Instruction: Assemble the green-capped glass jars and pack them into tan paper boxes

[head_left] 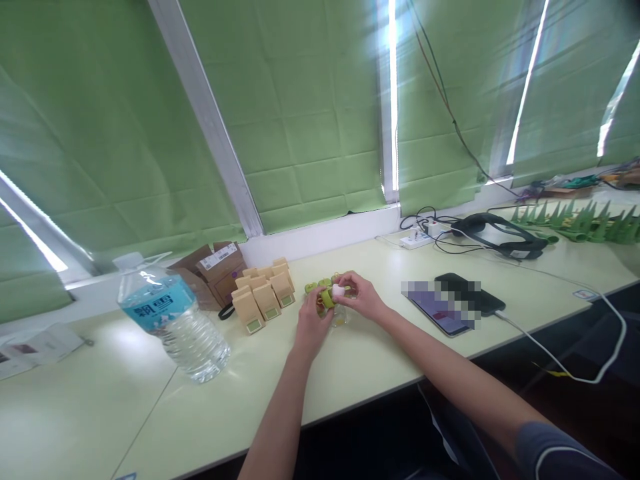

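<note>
My left hand (314, 321) is closed around a small green round piece (327, 298), gripping it over the table. Pinched in my right hand (363, 297) is a small white cap-like piece (339, 291), held up against the green piece; whether the two are joined I cannot tell. Just below my hands is a clear plastic item (341, 317), partly hidden by them. Several more green round pieces (311, 287) lie right behind my left hand.
Left of my hands are several cream-coloured timers (263, 300), an opened cardboard box (220, 273) and a big water bottle (175, 317). To the right lie two phones (440, 310), one with a white cable (540, 353). Farther back are a power strip (417, 239), a black headset (500, 235) and green cones (585, 220).
</note>
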`<state>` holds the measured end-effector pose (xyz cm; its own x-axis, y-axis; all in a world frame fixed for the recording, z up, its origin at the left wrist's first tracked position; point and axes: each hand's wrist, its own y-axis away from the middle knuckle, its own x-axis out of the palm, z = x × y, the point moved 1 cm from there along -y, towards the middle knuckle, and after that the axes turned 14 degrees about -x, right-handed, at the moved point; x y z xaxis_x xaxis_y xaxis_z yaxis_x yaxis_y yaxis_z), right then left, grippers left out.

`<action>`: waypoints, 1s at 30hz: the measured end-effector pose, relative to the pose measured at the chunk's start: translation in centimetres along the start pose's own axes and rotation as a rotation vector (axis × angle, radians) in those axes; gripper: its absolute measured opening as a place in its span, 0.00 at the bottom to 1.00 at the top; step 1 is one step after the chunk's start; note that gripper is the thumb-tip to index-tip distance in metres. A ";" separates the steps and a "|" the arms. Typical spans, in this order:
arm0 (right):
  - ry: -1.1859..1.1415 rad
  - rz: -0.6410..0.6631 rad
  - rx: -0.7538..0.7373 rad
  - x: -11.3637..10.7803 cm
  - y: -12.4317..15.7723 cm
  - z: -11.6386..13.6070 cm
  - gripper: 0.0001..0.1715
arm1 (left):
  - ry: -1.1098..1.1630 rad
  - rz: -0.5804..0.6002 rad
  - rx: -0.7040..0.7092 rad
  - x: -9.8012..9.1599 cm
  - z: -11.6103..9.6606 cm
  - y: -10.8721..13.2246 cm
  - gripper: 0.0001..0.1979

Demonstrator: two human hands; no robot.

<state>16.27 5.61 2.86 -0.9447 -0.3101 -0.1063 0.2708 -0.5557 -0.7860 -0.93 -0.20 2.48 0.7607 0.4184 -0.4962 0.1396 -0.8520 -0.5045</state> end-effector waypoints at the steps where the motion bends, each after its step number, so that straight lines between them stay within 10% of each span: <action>1: 0.003 0.021 0.000 0.0 0.0 0.0 0.23 | 0.000 -0.001 0.002 0.0 -0.1 0.0 0.22; 30: 0.097 0.073 -0.025 0.0 0.3 0.1 0.19 | -0.006 -0.024 0.016 0.0 0.1 0.0 0.24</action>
<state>16.37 5.43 2.70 -0.9366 -0.2723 -0.2208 0.3356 -0.5144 -0.7892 -1.03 -0.17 2.44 0.7538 0.4402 -0.4879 0.1470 -0.8366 -0.5276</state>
